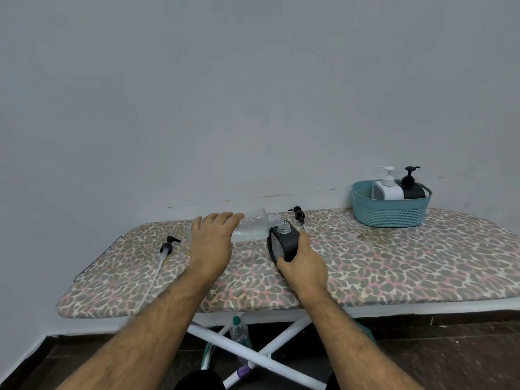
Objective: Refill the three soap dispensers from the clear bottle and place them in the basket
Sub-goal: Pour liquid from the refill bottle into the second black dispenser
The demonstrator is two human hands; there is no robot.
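- Setting: a plain domestic room, most likely a utility or laundry corner of a home.
- Work surface: a folding ironing board with a leopard-print cover spans the lower middle of the frame; its white crossed legs stand at bottom centre.
- Background: a bare, pale grey painted wall fills the upper half, with scuff marks just above the board.
- Floor: dark tiles along the bottom edge.
- Household items: a teal plastic basket at right; a plastic bottle on the floor beneath the board.
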